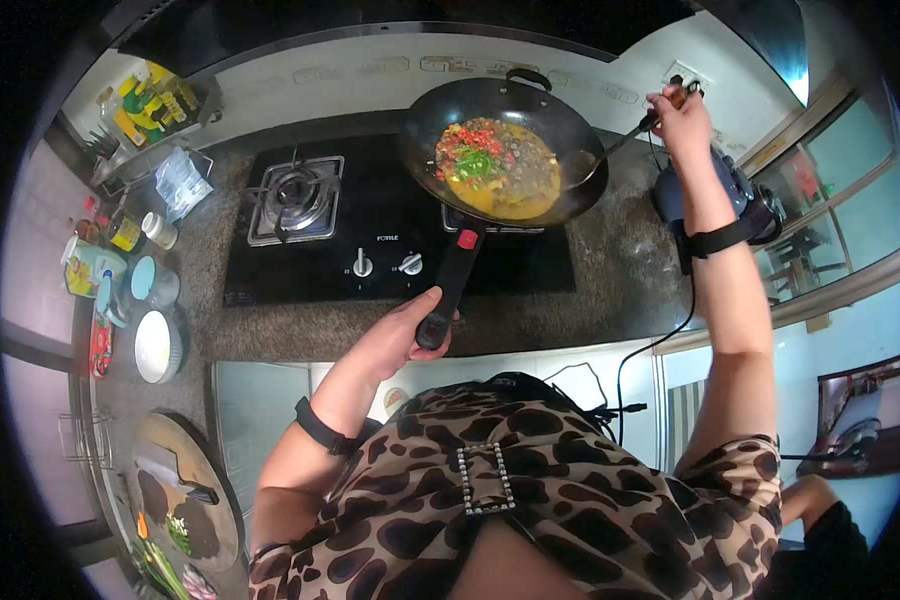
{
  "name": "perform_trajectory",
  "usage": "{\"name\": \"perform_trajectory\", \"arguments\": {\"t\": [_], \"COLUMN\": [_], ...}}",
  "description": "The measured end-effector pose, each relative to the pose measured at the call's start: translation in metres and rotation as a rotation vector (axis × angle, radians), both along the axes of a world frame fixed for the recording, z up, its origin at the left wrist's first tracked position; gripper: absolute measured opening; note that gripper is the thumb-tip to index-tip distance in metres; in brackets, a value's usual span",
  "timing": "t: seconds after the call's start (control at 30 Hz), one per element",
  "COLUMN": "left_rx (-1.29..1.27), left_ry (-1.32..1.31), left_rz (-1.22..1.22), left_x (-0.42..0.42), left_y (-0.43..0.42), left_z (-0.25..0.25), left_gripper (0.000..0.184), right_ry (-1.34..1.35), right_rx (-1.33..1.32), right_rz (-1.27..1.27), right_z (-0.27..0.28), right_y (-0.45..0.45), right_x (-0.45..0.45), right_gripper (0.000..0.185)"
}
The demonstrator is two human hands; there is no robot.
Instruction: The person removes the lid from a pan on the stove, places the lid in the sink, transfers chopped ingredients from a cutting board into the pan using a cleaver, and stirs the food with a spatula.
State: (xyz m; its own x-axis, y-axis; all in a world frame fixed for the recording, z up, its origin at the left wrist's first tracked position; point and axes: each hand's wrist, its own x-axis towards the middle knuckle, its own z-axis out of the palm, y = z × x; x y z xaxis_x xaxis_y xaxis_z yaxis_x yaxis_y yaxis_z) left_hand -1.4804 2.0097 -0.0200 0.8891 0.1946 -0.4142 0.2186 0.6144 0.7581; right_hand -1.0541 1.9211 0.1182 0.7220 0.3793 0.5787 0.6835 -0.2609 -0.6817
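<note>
A dark wok (425, 115) sits over the right burner of the black gas stove. Inside it, chopped red peppers (467, 150) and green pieces (482, 164) lie in yellow liquid (505, 205). My left hand (402, 338) is closed around the end of the wok's long black handle (460, 270). At the upper right, my right hand (682, 125) grips the dark handle of a ladle (618, 147). The ladle's rounded head rests against the wok's right inner side, partly blurred.
The left burner (295, 195) is bare. On the left counter stand a white bowl (155, 347), a light-blue cup (153, 280) and several bottles. A cleaver (175, 478) lies on the round cutting board (225, 480). A dark appliance (735, 185) stands right of the stove; another person's arm (808, 500) shows lower right.
</note>
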Motion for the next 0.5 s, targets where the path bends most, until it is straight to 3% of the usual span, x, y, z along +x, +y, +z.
{"name": "perform_trajectory", "arguments": {"t": [0.1, 0.2, 0.43, 0.5], "left_rx": [-0.010, 0.003, 0.036, 0.027], "left_ry": [0.065, 0.072, 0.016, 0.012], "left_rz": [0.036, 0.033, -0.031, -0.019], "left_x": [0.002, 0.003, 0.001, 0.001], "left_y": [-0.003, -0.003, 0.001, 0.000], "left_z": [0.007, 0.009, 0.000, -0.002], "left_gripper": [0.044, 0.046, 0.046, 0.047], "right_ry": [0.398, 0.675, 0.429, 0.046], "right_rx": [0.139, 0.404, 0.375, 0.219], "right_rz": [0.032, 0.121, 0.325, 0.348], "right_z": [-0.036, -0.069, -0.023, -0.014], "right_y": [0.006, 0.020, 0.051, 0.063], "right_x": [0.006, -0.004, -0.075, -0.079], "right_gripper": [0.019, 0.024, 0.011, 0.011]}}
